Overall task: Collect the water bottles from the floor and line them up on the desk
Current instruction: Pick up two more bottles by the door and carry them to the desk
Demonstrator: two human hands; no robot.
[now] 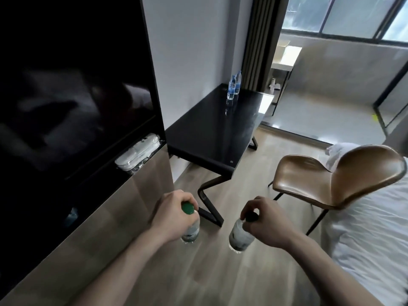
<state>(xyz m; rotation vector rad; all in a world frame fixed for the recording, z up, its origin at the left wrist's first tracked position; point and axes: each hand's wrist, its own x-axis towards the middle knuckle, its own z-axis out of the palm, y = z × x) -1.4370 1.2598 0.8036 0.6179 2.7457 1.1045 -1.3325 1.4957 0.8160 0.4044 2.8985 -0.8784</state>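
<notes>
My left hand (174, 213) grips a clear water bottle (191, 230) by its neck, just under the green cap, and the bottle hangs upright above the wooden floor. A second clear bottle (239, 236) with a dark cap hangs from my right hand (268, 219), tilted a little. Ahead stands the glossy black desk (212, 133). Two blue-labelled water bottles (234, 86) stand close together at its far end near the wall.
A brown leather chair (335, 180) stands right of the desk, with a white bed (379, 235) behind it. On the left is a dark TV (72, 80) over a wooden cabinet (92, 228). The desk's black zigzag leg (209, 202) is just beyond my hands.
</notes>
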